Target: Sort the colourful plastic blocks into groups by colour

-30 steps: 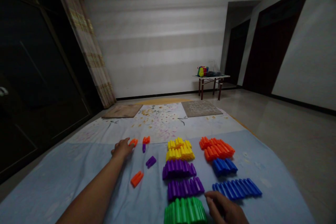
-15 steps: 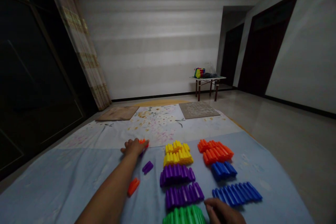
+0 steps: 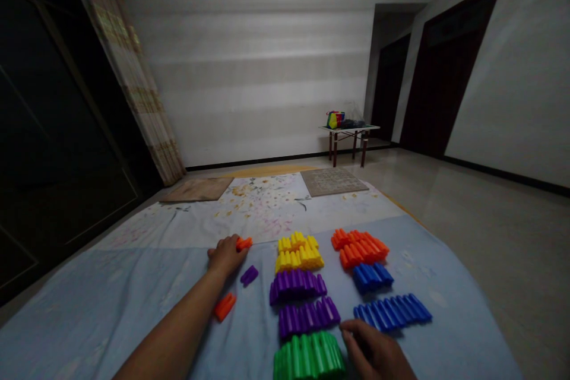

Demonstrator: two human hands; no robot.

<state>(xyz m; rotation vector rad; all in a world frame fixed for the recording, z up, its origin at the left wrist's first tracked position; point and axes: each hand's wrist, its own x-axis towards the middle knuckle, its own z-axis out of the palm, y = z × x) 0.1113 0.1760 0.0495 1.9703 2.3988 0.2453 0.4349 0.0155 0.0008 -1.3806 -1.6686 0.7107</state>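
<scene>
My left hand (image 3: 227,255) rests on the cloth with its fingers curled down beside a small orange plastic piece (image 3: 244,243); what lies under the fingers is hidden. Nearby are a loose purple plastic piece (image 3: 249,275) and another orange piece (image 3: 225,307), both short and peg-like. My right hand (image 3: 376,349) is closed, thumb against the bent fingers, and I cannot see whether it holds anything. It lies between a green row (image 3: 309,357) and a blue row (image 3: 394,312) of these pieces, its fingertips close to the nearer purple row (image 3: 309,317).
Beyond are another purple row (image 3: 298,285), a yellow pile (image 3: 299,252), a short blue row (image 3: 373,278) and an orange pile (image 3: 360,247). Two flat boards, brown (image 3: 198,189) and grey (image 3: 333,182), lie on the floral cloth. A small table (image 3: 371,128) stands by the wall.
My left hand has shifted slightly and now covers the purple piece that showed beneath it. My right hand stays closed near the rows. The whole view has tilted a little.
</scene>
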